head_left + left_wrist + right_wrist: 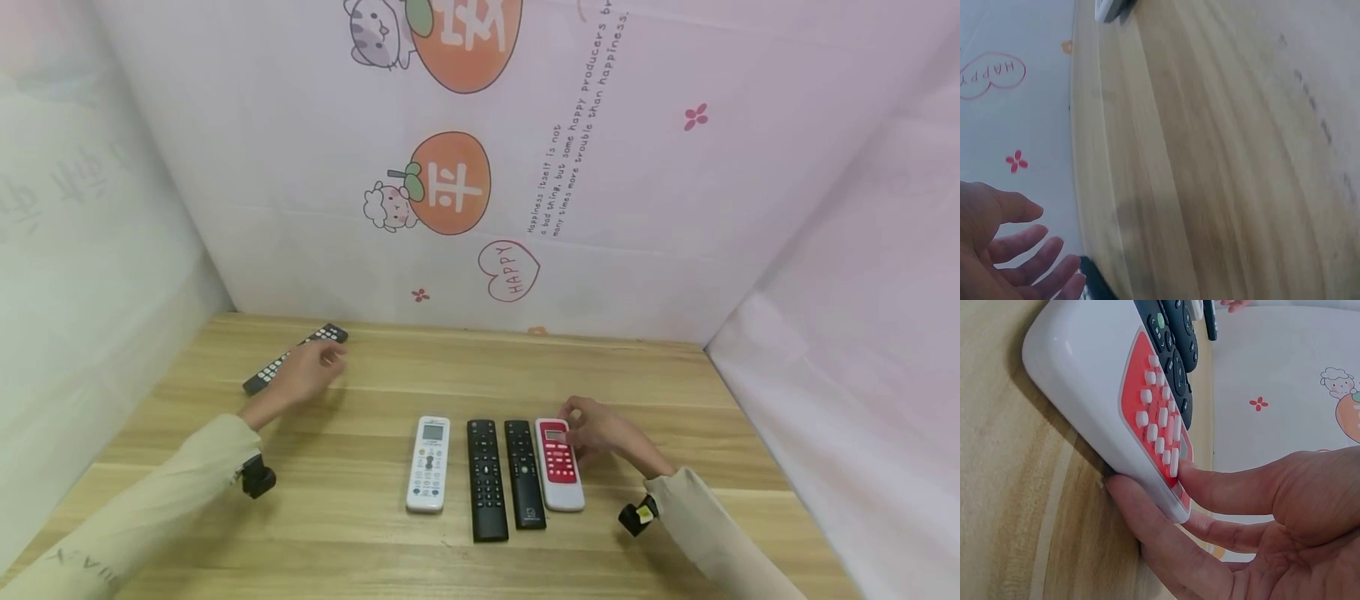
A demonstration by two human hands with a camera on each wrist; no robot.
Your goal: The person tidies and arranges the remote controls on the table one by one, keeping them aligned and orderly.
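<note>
My right hand [603, 431] pinches the upper end of a white remote control with a red face [561, 492]. In the right wrist view its thumb [1229, 487] lies on the face near the screen, and fingers are against the side and end of the white casing [1085, 381]. Over at the back left, my left hand [303, 372] is held loosely above a black remote control with white buttons [260, 379], covering its middle. Nothing is in that hand; the left wrist view shows its fingers [1029, 244] apart and slightly bent.
Left of the red-faced remote lie two slim black remotes [526, 479] [488, 487], then a white remote with a grey screen [428, 475], roughly in a row. The wooden tabletop [360, 550] meets a printed cloth wall [615, 275] behind; cloth also hangs at both sides.
</note>
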